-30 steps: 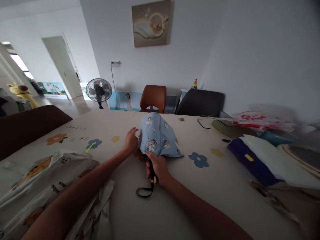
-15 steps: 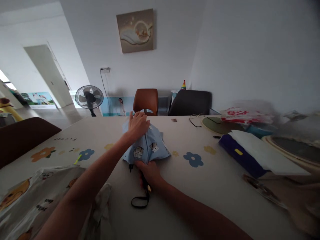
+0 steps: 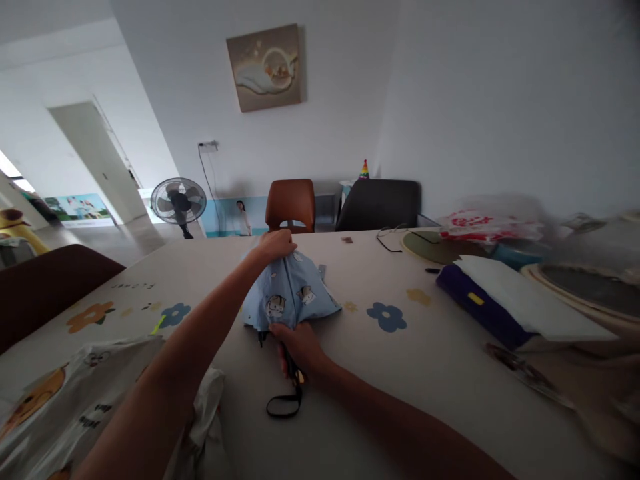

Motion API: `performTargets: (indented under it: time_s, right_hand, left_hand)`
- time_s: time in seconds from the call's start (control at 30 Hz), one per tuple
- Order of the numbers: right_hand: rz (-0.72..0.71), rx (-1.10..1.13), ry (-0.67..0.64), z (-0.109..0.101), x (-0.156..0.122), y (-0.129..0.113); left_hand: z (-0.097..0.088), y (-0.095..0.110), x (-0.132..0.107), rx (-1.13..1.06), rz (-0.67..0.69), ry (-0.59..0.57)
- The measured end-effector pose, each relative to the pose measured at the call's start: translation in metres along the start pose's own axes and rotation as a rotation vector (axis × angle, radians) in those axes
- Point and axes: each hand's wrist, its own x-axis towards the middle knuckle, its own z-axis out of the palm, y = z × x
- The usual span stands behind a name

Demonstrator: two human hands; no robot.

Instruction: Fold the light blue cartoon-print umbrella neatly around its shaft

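Note:
A light blue folding umbrella (image 3: 297, 293) with cat prints lies partly folded on the table, its cloth loose and flared toward me. My right hand (image 3: 303, 347) is closed round its black handle at the near end, and a black wrist strap (image 3: 284, 405) hangs out onto the table. At the far end, my left hand (image 3: 277, 245) is closed over the gathered cloth; the fingertips are partly hidden. A dark rib tip shows below the cloth's near left edge.
A white bag with cartoon prints (image 3: 100, 407) lies at the near left. On the right are glasses (image 3: 389, 241), a purple case (image 3: 480, 310) under a white sheet (image 3: 533, 300), a round hoop (image 3: 590, 287) and a red-and-white plastic bag (image 3: 485, 223). Chairs stand beyond the table.
My left hand has gone from resting spread on the cloth to curling round the far end, slightly farther from me. The right hand keeps its grip on the handle.

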Motion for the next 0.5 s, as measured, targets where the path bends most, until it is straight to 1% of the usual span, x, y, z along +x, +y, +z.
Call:
performTargets:
  time_s: [0.13,0.23,0.3,0.37,0.4,0.43,0.5]
  right_hand:
    - [-0.023,0.019,-0.006,0.000,-0.001,0.001]
    - [-0.030,0.009,-0.012,0.001,-0.001,0.001]
    - [-0.011,0.012,-0.007,0.001,-0.001,0.001]
    - [-0.009,0.036,-0.001,0.001,-0.001,0.000]
    - [-0.017,0.050,0.000,0.000,-0.001,0.000]
    - [-0.027,0.061,-0.001,0.000,-0.001,0.000]
    - [-0.045,0.077,-0.009,0.000,-0.001,0.000]
  left_hand:
    - [0.000,0.002,0.014,0.036,0.087,-0.107]
    - [0.001,0.012,0.024,-0.018,0.126,-0.208]
    - [0.001,0.018,0.028,-0.036,0.144,-0.244]
    - [0.000,0.022,0.029,-0.074,0.179,-0.234]
    - [-0.001,0.022,0.029,-0.131,0.204,-0.213]
    - [-0.003,0.021,0.028,-0.220,0.235,-0.184]
    - [-0.006,0.015,0.023,-0.471,0.293,-0.130]
